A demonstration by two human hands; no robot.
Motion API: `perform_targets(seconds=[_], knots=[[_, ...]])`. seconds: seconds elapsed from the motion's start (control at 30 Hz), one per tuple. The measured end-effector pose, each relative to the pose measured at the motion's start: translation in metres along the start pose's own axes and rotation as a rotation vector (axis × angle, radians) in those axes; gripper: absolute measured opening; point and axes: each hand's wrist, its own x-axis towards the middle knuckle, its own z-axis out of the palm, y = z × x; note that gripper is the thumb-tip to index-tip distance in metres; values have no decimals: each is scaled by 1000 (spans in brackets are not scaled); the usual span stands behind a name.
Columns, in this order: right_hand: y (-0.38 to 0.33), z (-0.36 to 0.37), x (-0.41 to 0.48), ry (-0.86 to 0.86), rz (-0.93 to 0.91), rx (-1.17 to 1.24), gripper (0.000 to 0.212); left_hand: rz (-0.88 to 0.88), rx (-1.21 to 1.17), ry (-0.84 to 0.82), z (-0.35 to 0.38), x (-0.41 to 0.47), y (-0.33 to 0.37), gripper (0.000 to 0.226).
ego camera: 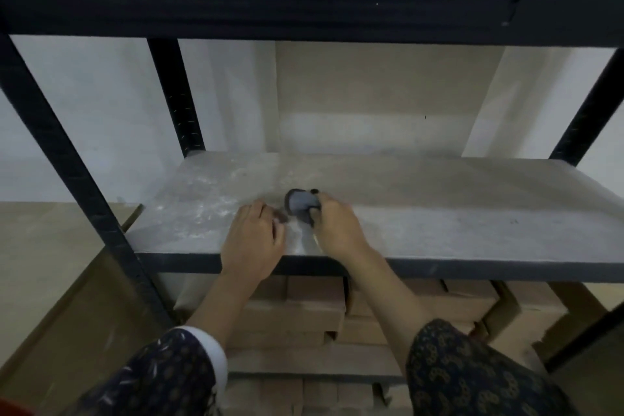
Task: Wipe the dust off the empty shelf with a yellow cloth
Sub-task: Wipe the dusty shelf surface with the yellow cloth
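1. shelf (pixel 439 213): dust (pixel 202 203) at 9 o'clock of cloth (pixel 302 204), unwiped.
2. cloth: reads grey here, bunched, mid-shelf, gripped by R hand (pixel 337 226).
3. L hand (pixel 253 236): loose-fingered, rests on shelf, holds nothing.
4. Method, est.: flatten cloth, even pressure, overlapping strokes twd 9 o'clock.

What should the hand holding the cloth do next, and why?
Probably sweep the right hand and its bunched cloth leftward across the shelf. The white dust looks thickest on the left side, just beyond the left hand, which rests on the board.
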Motion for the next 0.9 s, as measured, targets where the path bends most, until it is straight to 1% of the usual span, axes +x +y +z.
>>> perform_targets(seconds=[0.07, 0.13, 0.2, 0.23, 0.3, 0.4, 0.5, 0.57, 0.63, 0.67, 0.7, 0.8, 0.87, 0.9], knots=[[-1, -9, -6, 0, 8, 52, 31, 5, -12, -1, -4, -2, -4, 53], [14, -28, -8, 96, 85, 80, 30, 18, -4, 37, -11, -11, -10, 54], [38, -46, -7, 203, 185, 54, 31, 25, 6, 71, -17, -25, -18, 54], [49, -50, -8, 224, 235, 29, 30, 23, 15, 71, -20, -33, -23, 54], [58, -47, -8, 209, 299, -6, 29, 7, 29, 61, -21, -48, -34, 58], [41, -20, -9, 190, 277, 18, 28, -21, 47, 31, -19, -62, -48, 65], [1, 9, -21, 138, 131, 21, 33, -18, 103, 8, -15, -68, -54, 66], [-23, 19, -33, 55, 14, 11, 37, -23, 104, 14, -13, -69, -55, 68], [-31, 18, -38, -13, -40, 51, 33, -21, 101, 22, -12, -69, -56, 69], [-29, 11, -37, -5, -31, 64, 30, -16, 101, 26, -13, -69, -56, 70], [-23, 4, -35, 40, -3, 68, 29, -10, 98, 33, -12, -70, -57, 71], [11, -18, -30, 230, 147, 36, 30, -5, 77, 44, -10, -70, -57, 71], [26, -21, -32, 255, 229, -28, 31, -5, 70, 48, -9, -69, -55, 70], [26, -18, -35, 254, 235, -53, 31, -3, 70, 51, -8, -70, -54, 70]])
